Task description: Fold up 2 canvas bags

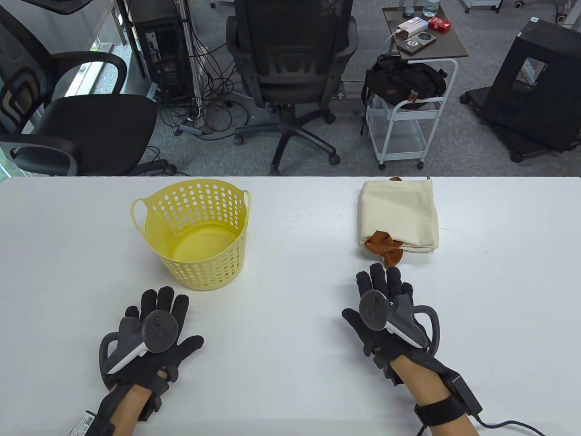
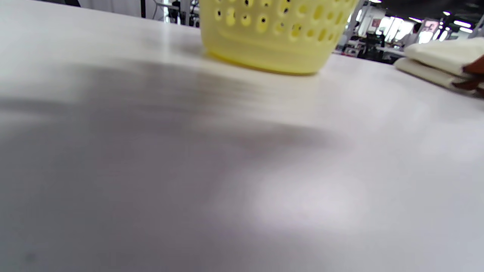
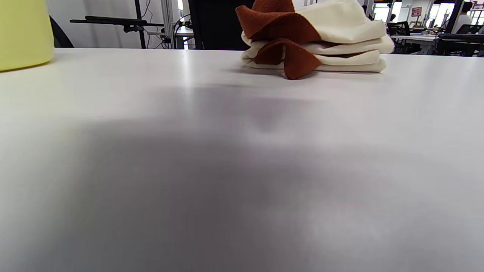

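Observation:
A stack of folded cream canvas bags (image 1: pixel 399 215) lies at the table's back right, with brown straps (image 1: pixel 385 247) spilling from its near edge. It also shows in the right wrist view (image 3: pixel 340 41) and at the right edge of the left wrist view (image 2: pixel 442 62). My right hand (image 1: pixel 386 299) rests flat and empty on the table just in front of the straps, fingers spread. My left hand (image 1: pixel 154 318) rests flat and empty on the table at the front left, fingers spread, just in front of the basket.
An empty yellow perforated basket (image 1: pixel 199 231) stands at the table's left centre, seen also in the left wrist view (image 2: pixel 272 34) and the right wrist view (image 3: pixel 22 34). Office chairs and a white cart stand beyond the table's far edge.

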Demonstrator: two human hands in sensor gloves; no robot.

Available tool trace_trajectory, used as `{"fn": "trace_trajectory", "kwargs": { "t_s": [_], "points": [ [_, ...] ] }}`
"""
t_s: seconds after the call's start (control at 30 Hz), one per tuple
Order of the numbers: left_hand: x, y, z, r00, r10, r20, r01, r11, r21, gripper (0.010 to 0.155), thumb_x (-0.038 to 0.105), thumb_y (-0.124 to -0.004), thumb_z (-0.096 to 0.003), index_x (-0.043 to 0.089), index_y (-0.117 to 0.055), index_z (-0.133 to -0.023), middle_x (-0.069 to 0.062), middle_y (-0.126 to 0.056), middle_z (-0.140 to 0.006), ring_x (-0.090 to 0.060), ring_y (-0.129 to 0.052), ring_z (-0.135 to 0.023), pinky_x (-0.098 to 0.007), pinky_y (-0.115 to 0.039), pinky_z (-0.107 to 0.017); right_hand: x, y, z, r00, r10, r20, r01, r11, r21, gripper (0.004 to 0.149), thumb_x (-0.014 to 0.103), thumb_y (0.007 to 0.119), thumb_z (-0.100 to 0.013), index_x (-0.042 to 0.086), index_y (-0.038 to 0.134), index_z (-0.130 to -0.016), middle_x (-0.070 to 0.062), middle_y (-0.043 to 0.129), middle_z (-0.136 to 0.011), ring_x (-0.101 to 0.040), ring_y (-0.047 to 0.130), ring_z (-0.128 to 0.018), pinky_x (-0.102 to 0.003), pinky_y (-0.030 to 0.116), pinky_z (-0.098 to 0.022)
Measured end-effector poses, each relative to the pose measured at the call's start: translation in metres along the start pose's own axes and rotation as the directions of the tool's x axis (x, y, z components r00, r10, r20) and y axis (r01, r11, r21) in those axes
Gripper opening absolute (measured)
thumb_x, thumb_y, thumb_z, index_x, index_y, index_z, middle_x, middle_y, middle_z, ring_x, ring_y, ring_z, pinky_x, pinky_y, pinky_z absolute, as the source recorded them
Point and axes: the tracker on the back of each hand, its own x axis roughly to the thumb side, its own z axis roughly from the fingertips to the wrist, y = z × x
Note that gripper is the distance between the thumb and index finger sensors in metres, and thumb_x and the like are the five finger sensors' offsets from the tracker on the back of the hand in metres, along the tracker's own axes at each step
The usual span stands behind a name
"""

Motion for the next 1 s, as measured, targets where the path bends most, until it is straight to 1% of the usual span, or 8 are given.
{"fn": "trace_trajectory", "kwargs": {
  "t_s": [0.07, 0.13, 0.23, 0.37, 0.57, 0.73, 0.83, 1.0],
  "points": [
    [0.001, -0.001, -0.001, 1.000, -0.007, 0.002, 0.007, 1.000, -0.003, 0.090, 0.066, -0.067, -0.0346, 0.035, -0.021, -0.105, 0.004, 0.002, -0.112, -0.034, 0.005, -0.107, -0.065, -0.004, -0.074, 0.005, 0.009, 0.002, 0.999, 0.031, 0.021, -0.031, 1.000, 0.000, 0.080, 0.063, 0.054, -0.044, 0.029, 0.020, -0.108, -0.003, 0.002, -0.114, -0.037, 0.002, -0.104, -0.063, 0.019, -0.076],
    [0.002, 0.000, -0.001, 1.000, -0.005, 0.003, 0.005, 1.000, -0.009, 0.090, 0.066, -0.067, -0.0344, 0.036, -0.020, -0.105, 0.004, 0.002, -0.112, -0.034, 0.006, -0.107, -0.065, -0.004, -0.074, 0.008, 0.013, 0.003, 0.998, 0.050, 0.027, -0.051, 0.999, 0.008, 0.081, 0.064, 0.053, -0.044, 0.029, 0.019, -0.108, -0.003, 0.001, -0.114, -0.037, 0.002, -0.104, -0.063, 0.019, -0.076],
    [0.002, 0.000, -0.001, 1.000, 0.001, 0.005, -0.001, 1.000, -0.006, 0.090, 0.066, -0.067, -0.0346, 0.036, -0.020, -0.105, 0.004, 0.002, -0.112, -0.033, 0.006, -0.108, -0.065, -0.004, -0.074, 0.008, 0.013, 0.004, 0.999, 0.034, 0.024, -0.034, 0.999, 0.009, 0.081, 0.064, 0.054, -0.044, 0.029, 0.020, -0.108, -0.003, 0.002, -0.114, -0.037, 0.003, -0.104, -0.063, 0.019, -0.075],
    [-0.001, -0.002, -0.003, 1.000, 0.020, 0.011, -0.020, 0.999, -0.036, 0.090, 0.066, -0.067, -0.0347, 0.035, -0.020, -0.105, 0.004, 0.002, -0.112, -0.034, 0.006, -0.107, -0.065, -0.004, -0.074, 0.002, 0.008, 0.007, 1.000, -0.009, 0.013, 0.009, 1.000, 0.002, 0.081, 0.064, 0.055, -0.043, 0.029, 0.021, -0.108, -0.003, 0.004, -0.115, -0.037, 0.004, -0.105, -0.064, 0.019, -0.075],
    [-0.001, 0.001, -0.001, 1.000, 0.025, 0.013, -0.024, 0.999, -0.025, 0.090, 0.066, -0.067, -0.0346, 0.036, -0.020, -0.106, 0.004, 0.002, -0.112, -0.034, 0.006, -0.107, -0.065, -0.004, -0.074, -0.006, 0.003, 0.007, 1.000, -0.030, -0.007, 0.030, 0.999, 0.017, 0.081, 0.063, 0.056, -0.043, 0.029, 0.022, -0.108, -0.003, 0.005, -0.115, -0.037, 0.004, -0.105, -0.063, 0.018, -0.076],
    [0.001, 0.001, -0.001, 1.000, 0.010, 0.018, -0.010, 0.999, -0.045, 0.090, 0.066, -0.067, -0.0347, 0.035, -0.020, -0.106, 0.004, 0.003, -0.112, -0.034, 0.006, -0.107, -0.065, -0.004, -0.074, -0.010, -0.004, 0.007, 0.997, -0.074, 0.002, 0.074, 0.997, 0.009, 0.081, 0.063, 0.057, -0.044, 0.029, 0.023, -0.108, -0.003, 0.005, -0.115, -0.037, 0.003, -0.105, -0.064, 0.017, -0.076],
    [0.001, 0.003, 0.002, 1.000, 0.000, 0.016, 0.001, 1.000, -0.026, 0.090, 0.066, -0.067, -0.0347, 0.035, -0.020, -0.106, 0.004, 0.003, -0.112, -0.034, 0.006, -0.107, -0.065, -0.004, -0.074, -0.012, -0.006, 0.005, 0.996, -0.093, 0.003, 0.093, 0.995, 0.018, 0.081, 0.063, 0.057, -0.044, 0.029, 0.023, -0.108, -0.003, 0.005, -0.115, -0.037, 0.003, -0.105, -0.064, 0.017, -0.076],
    [0.003, 0.001, 0.001, 1.000, -0.010, 0.013, 0.011, 0.999, -0.047, 0.090, 0.066, -0.067, -0.0347, 0.035, -0.020, -0.106, 0.003, 0.003, -0.112, -0.034, 0.006, -0.107, -0.065, -0.004, -0.074, -0.012, -0.007, 0.004, 0.998, -0.069, 0.010, 0.069, 0.998, 0.015, 0.081, 0.063, 0.057, -0.044, 0.028, 0.023, -0.108, -0.003, 0.006, -0.115, -0.037, 0.003, -0.105, -0.064, 0.017, -0.076]
  ]
}}
